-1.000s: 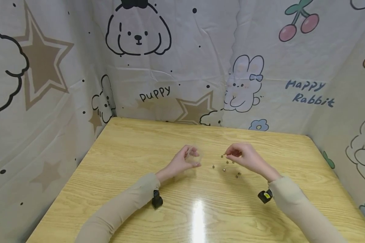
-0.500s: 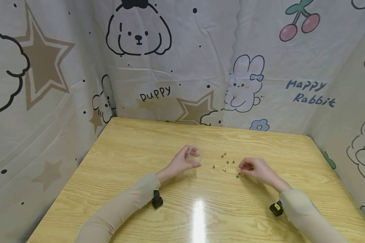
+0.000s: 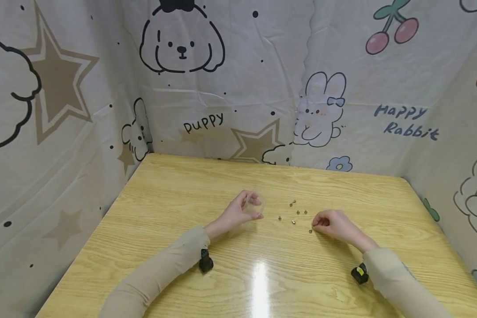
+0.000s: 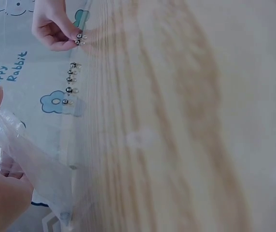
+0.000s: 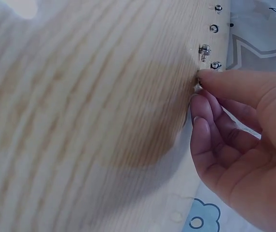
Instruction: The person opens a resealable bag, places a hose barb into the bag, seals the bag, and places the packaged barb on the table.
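Note:
A clear plastic bag (image 4: 44, 166) is gripped in my left hand (image 3: 237, 211), its mouth spread between thumb and fingers. What looks like a small dark piece (image 4: 64, 216) shows through the bag's lower end. To the right, my right hand (image 3: 335, 224) is low over the table, thumb and fingertips pinching a small shiny metal piece (image 5: 198, 87), mostly hidden by the fingers. Another metal piece (image 3: 311, 231) lies right beside those fingertips. Several more small metal pieces (image 3: 293, 222), round-headed with a narrower part, are scattered between the hands.
The pieces lie on a wood-grain table (image 3: 175, 190). Behind and at both sides hangs a printed cloth (image 3: 238, 79) with cartoon animals and stars. A black wrist camera (image 3: 205, 261) sits on the left cuff, and another black camera (image 3: 359, 274) on the right.
My right hand has moved from the far metal pieces toward the near right ones, where it now pinches one. The left hand has kept its place with the bag.

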A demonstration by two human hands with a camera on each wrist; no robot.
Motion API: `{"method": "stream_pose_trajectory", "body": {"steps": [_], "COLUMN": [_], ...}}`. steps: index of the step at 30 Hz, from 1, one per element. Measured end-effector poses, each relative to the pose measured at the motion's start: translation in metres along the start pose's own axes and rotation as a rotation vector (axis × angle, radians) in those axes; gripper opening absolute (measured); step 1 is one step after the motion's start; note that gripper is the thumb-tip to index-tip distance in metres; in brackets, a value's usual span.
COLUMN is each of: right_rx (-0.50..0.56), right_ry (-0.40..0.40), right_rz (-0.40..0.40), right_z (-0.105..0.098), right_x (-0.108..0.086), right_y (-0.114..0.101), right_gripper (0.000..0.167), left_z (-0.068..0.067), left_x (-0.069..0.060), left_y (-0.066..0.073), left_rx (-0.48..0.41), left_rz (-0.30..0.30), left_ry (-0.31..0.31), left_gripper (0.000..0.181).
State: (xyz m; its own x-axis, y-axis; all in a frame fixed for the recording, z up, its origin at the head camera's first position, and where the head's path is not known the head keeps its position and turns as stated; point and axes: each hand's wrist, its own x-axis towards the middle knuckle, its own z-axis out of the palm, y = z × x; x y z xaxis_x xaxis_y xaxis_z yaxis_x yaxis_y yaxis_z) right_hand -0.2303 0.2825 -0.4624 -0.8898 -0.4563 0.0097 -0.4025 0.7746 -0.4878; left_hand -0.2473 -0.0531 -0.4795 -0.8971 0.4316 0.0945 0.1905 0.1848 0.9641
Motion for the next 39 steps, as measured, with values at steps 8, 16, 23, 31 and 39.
{"method": "stream_pose_trajectory", "body": {"steps": [8,16,23,31,39], "right_rx": [-0.024,0.02,0.031,0.037,0.056], "right_ry": [0.018,0.06,0.081,0.093,0.048], "right_rz": [0.005,-0.044,-0.142,-0.272,-0.354], "right_z": [0.001,-0.008,-0.019,-0.027,-0.024], "right_x": [0.002,0.015,0.035,0.059,0.08], "right_y": [-0.001,-0.015,-0.056,-0.105,-0.138], "right_gripper": [0.006,0.003,0.006,0.004,0.004], "left_z": [0.001,0.001,0.0,0.0,0.0], "left_x": [0.0,0.001,0.0,0.0,0.0], "left_y": [0.001,0.0,0.0,0.0,0.001], "left_rx": [0.003,0.007,0.006,-0.001,-0.017], "left_rz": [0.002,0.001,-0.008,-0.008,-0.029], "left_ry": [-0.008,-0.005,0.008,0.003,-0.006], "left_gripper": [0.056,0.056,0.052,0.056,0.05]}}
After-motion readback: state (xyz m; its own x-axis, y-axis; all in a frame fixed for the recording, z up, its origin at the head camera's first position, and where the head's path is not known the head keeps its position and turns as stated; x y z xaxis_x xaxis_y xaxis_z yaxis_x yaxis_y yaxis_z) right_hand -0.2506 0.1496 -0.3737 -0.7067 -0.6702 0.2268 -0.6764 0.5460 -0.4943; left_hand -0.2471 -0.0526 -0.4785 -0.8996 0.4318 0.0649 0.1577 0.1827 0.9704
